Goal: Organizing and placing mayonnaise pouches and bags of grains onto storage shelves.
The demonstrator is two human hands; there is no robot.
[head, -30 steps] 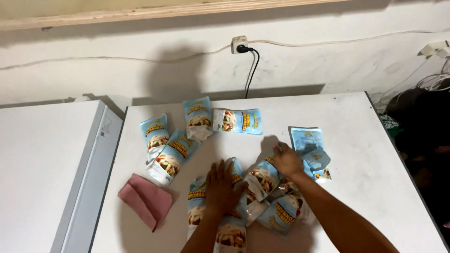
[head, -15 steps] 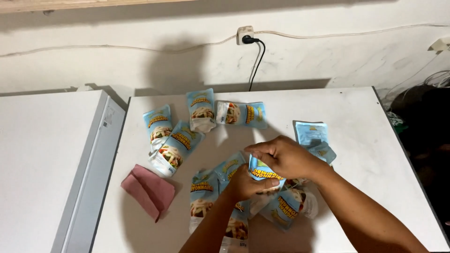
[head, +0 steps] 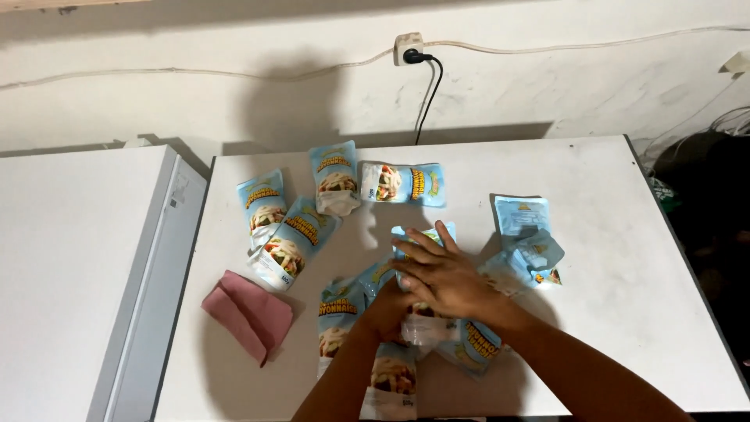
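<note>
Both my hands meet over the middle of the white table (head: 625, 305). My right hand (head: 444, 275) lies across a light blue sauce pouch (head: 423, 235), fingers spread over its front. My left hand (head: 385, 307) grips the same pouch from the left, partly tucked under the right hand. Only the pouch's top edge and a pale lower part show. More blue pouches lie under and around my hands: one to the left (head: 337, 314), one by my left forearm (head: 391, 380), one under my right wrist (head: 477, 345).
Several more pouches lie farther back (head: 262, 205) (head: 336, 177) (head: 403, 182) and to the right (head: 522, 215). A folded pink cloth (head: 250, 312) rests at the table's left. A white cabinet (head: 70, 273) stands left. A wall socket (head: 408, 48) with black cable hangs behind.
My hands came off the pile, lifted one pouch between them and shifted slightly left. The right hand now covers its front; the other pouches stayed put.
</note>
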